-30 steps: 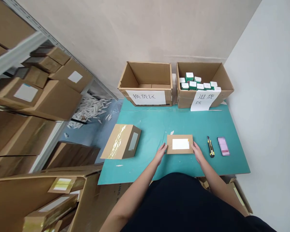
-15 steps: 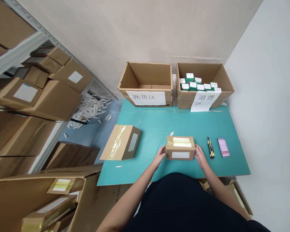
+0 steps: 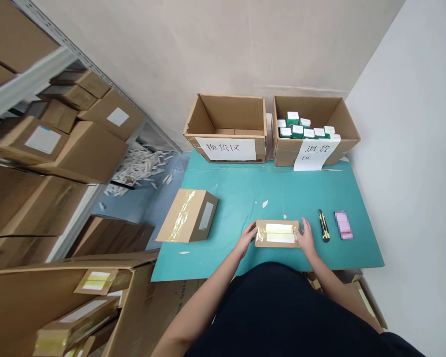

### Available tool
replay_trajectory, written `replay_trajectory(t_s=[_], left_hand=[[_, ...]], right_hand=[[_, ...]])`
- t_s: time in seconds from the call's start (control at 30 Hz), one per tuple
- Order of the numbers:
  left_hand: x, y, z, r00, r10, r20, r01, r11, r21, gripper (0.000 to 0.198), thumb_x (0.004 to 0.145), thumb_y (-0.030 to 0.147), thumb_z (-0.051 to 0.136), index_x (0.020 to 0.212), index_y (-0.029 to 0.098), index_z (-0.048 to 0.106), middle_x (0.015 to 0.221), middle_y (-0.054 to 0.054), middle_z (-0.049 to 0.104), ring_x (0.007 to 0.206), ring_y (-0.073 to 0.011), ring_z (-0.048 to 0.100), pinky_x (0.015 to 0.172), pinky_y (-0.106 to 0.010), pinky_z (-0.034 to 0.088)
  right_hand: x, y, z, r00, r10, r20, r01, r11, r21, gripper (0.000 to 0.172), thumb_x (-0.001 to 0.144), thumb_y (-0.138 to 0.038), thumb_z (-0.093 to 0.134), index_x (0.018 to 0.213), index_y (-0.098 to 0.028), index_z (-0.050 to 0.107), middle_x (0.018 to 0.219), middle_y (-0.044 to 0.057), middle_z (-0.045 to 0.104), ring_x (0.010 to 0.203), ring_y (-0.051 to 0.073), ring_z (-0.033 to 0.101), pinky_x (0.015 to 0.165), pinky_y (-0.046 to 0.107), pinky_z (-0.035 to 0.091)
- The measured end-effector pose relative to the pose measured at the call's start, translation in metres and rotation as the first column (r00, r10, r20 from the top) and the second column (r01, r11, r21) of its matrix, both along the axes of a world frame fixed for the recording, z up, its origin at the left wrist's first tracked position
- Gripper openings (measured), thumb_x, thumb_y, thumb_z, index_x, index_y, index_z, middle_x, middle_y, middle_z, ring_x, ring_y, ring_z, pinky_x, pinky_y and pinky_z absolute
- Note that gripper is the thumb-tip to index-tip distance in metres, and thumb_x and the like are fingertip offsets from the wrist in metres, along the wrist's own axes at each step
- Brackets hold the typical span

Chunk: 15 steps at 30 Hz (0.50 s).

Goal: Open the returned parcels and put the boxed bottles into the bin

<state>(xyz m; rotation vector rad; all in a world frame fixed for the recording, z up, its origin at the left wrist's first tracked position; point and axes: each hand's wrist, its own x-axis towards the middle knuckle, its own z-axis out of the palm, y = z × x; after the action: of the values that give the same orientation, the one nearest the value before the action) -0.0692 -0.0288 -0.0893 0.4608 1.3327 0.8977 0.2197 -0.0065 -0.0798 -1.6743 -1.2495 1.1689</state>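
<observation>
Between my hands is a small taped cardboard box (image 3: 262,240), its face with pale label strips and yellowish tape turned up toward me. My left hand (image 3: 248,237) grips the left end, fingers at the far corner. At the right end my right hand (image 3: 305,238) holds it, thumb over the face and fingers along the far side. Whether the box touches the table under it I cannot tell. To the right of my right hand lies a yellow and black utility knife (image 3: 323,226).
A larger taped carton (image 3: 186,215) stands at the table's left. At the back are an open carton (image 3: 262,153) with a paper sign and another (image 3: 282,157) holding several green-white boxes. A phone (image 3: 343,225) lies right. Shelves of cartons (image 3: 96,153) rise at the left.
The small box has been tipped toward me: its front side with the white label no longer shows, and the taped face shows fuller. My right hand has shifted up around its end.
</observation>
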Motion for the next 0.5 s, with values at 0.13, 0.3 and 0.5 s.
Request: replay_trajectory(t_s=[0.13, 0.3, 0.5], left_hand=[[-0.010, -0.002, -0.002, 0.998, 0.047, -0.030, -0.048, 0.998, -0.051, 0.062, 0.081, 0.051, 0.075, 0.136, 0.027, 0.060, 0.155, -0.013, 0.048, 0.142, -0.0319, 0.046, 0.106, -0.043, 0.047], [-0.016, -0.005, -0.003, 0.997, 0.062, -0.040, -0.065, 0.994, -0.086, 0.063, 0.081, 0.053, 0.074, 0.137, 0.028, 0.060, 0.155, -0.014, 0.047, 0.142, -0.0326, 0.046, 0.107, -0.044, 0.046], [-0.008, -0.005, -0.003, 0.999, 0.040, -0.014, -0.041, 0.993, -0.110, 0.066, 0.080, 0.055, 0.075, 0.137, 0.026, 0.059, 0.153, -0.015, 0.050, 0.141, -0.0336, 0.047, 0.109, -0.048, 0.044]], right_hand=[[0.003, -0.014, 0.009, 0.895, 0.312, 0.318, -0.384, 0.903, 0.195, 0.042, 0.092, -0.024, 0.046, 0.127, -0.027, 0.070, 0.138, 0.008, 0.064, 0.136, 0.029, 0.050, 0.121, 0.053, 0.033], [0.006, -0.022, 0.012, 0.845, 0.335, 0.418, -0.440, 0.879, 0.184, 0.043, 0.092, -0.023, 0.045, 0.127, -0.027, 0.070, 0.135, 0.007, 0.067, 0.131, 0.030, 0.056, 0.117, 0.055, 0.037], [0.013, -0.019, 0.012, 0.879, 0.282, 0.386, -0.371, 0.911, 0.180, 0.037, 0.095, -0.035, 0.049, 0.123, -0.027, 0.072, 0.133, 0.009, 0.068, 0.129, 0.031, 0.056, 0.116, 0.056, 0.037]])
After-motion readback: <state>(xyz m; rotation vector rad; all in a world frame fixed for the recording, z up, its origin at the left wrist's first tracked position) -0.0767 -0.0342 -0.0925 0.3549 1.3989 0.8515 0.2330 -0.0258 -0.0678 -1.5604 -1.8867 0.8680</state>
